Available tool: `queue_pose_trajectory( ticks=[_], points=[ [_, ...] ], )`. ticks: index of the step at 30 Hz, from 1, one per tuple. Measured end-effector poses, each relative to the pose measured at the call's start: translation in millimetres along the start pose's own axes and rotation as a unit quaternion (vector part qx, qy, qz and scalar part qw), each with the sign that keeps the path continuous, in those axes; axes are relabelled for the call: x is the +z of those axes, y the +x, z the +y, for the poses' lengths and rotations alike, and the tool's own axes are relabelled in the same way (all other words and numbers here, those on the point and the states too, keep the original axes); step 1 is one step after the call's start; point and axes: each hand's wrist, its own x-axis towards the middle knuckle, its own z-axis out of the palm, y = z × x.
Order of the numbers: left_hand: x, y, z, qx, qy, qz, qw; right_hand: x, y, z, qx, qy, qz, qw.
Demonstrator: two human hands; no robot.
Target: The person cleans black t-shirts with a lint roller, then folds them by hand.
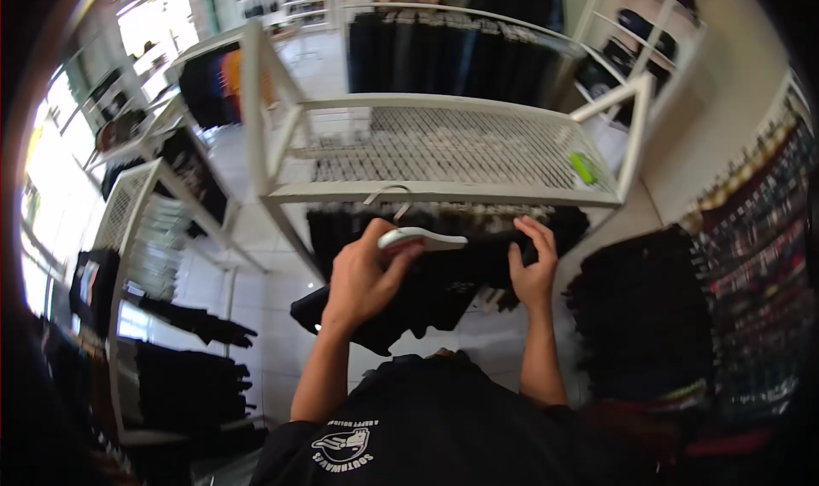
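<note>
My left hand [363, 273] is closed around a white hanger [444, 240] near its middle, with the metal hook pointing up toward the rack. A black garment [426, 294] hangs from or just below the hanger, its lower edge uneven. To the right, my right hand [536, 264] has its fingers stretched out and its thumb apart, beside the dark cloth's right side. Whether it touches the cloth is hard to tell, since black garments behind blend with it.
A white rack with a mesh top [426, 149] stands just ahead, with a bright green object [583, 169] on it. Dark clothes [640, 307] hang at the right, before a row of patterned clothes [759, 264]. Another white rack [136, 205] stands at the left.
</note>
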Motion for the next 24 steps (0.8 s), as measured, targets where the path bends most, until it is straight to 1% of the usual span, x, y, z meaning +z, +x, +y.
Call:
queue_pose_trajectory(
  ticks=[3, 6, 7, 8, 12, 13, 16, 17, 18, 20, 21, 22, 23, 24],
  points=[
    [38, 16, 13, -0.011, 0.028, 0.010, 0.999, -30, 14, 34, 0.038, -0.003, 0.048, 0.998],
    [74, 34, 29, -0.023, 0.059, 0.013, 0.998, -58, 39, 87, 0.061, -0.028, 0.054, 0.996],
    [85, 39, 37, -0.044, 0.061, 0.011, 0.997, -64, 51, 106, 0.065, -0.031, 0.052, 0.996],
    [96, 43, 40, -0.045, 0.062, 0.021, 0.997, -69, 62, 125, 0.062, -0.050, 0.055, 0.995],
    [131, 53, 41, -0.052, 0.056, 0.053, 0.996, -75, 110, 201, -0.034, -0.120, 0.066, 0.990],
    [137, 54, 40, -0.057, 0.052, 0.062, 0.995, -74, 120, 214, -0.028, -0.144, 0.060, 0.987],
    [144, 49, 45, -0.091, 0.049, 0.090, 0.991, -63, 149, 269, -0.036, -0.245, 0.009, 0.969],
    [145, 47, 48, -0.112, 0.042, 0.096, 0.988, -58, 156, 283, -0.003, -0.279, -0.024, 0.960],
    [144, 44, 52, -0.127, 0.035, 0.102, 0.986, -55, 162, 296, 0.004, -0.275, -0.060, 0.959],
    [142, 37, 51, -0.169, 0.044, 0.101, 0.979, -41, 162, 309, -0.021, -0.356, -0.051, 0.933],
    [141, 33, 52, -0.184, 0.052, 0.116, 0.975, -40, 167, 318, -0.008, -0.329, -0.065, 0.942],
    [138, 29, 53, -0.180, 0.046, 0.130, 0.974, -39, 172, 325, 0.006, -0.301, -0.078, 0.950],
    [134, 24, 54, -0.175, 0.041, 0.143, 0.973, -39, 174, 320, 0.013, -0.305, -0.063, 0.950],
    [131, 19, 54, -0.183, 0.050, 0.153, 0.970, -39, 174, 310, 0.024, -0.265, -0.052, 0.963]
  ],
)
